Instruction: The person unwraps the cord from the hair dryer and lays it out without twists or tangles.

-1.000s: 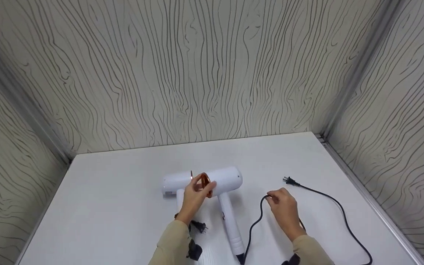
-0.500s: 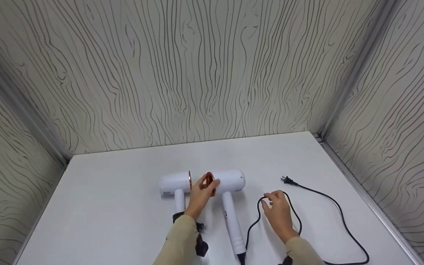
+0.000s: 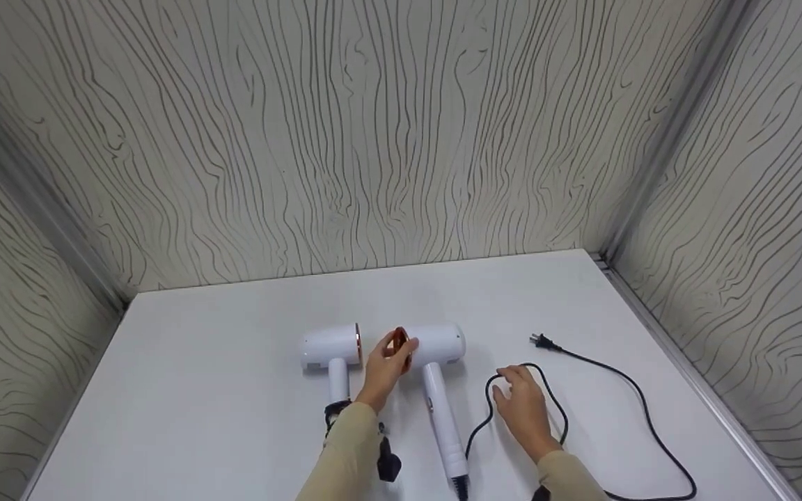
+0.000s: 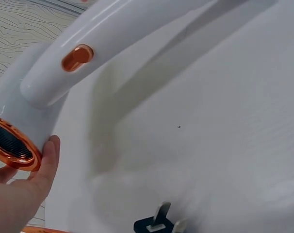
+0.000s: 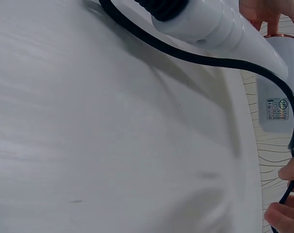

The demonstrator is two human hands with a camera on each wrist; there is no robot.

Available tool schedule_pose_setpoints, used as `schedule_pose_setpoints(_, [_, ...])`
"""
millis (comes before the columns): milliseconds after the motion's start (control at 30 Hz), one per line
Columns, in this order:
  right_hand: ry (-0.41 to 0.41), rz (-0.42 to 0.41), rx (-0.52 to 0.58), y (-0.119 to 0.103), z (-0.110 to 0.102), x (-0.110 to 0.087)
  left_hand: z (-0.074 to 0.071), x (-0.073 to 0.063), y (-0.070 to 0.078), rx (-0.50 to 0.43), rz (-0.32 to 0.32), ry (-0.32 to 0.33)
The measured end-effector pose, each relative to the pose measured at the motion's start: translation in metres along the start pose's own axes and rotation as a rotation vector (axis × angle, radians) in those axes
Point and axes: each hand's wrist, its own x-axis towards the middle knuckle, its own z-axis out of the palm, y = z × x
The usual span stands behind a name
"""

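Two white hair dryers lie side by side in the head view. On the right one, my left hand grips the copper-coloured rim of the barrel between thumb and fingers. Its handle slants toward the front edge, with a copper switch on it. The left hair dryer has its copper end facing right, and my left forearm hides part of its handle. My right hand is at the black power cord, fingertips touching it, with thumb and fingers spread apart along it.
The cord runs in a loop behind my right hand to a two-pin plug at the right. Another plug lies beneath my left wrist. Wood-patterned panels border the white table at the back and sides.
My left hand and the right hair dryer's barrel have shifted slightly right, widening the gap between the dryers. My right hand's pinch on the cord has loosened, and the cord has settled into a loop.
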Motion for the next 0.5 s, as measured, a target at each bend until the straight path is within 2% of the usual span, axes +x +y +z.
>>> schedule_pose_setpoints(267, [-0.034, 0.015, -0.028, 0.004, 0.004, 0.000, 0.008, 0.006, -0.004, -0.032, -0.043, -0.003])
schedule_pose_setpoints(500, [-0.098, 0.039, -0.023, 0.011, 0.007, -0.001, 0.014, 0.008, -0.006, -0.005, -0.062, 0.013])
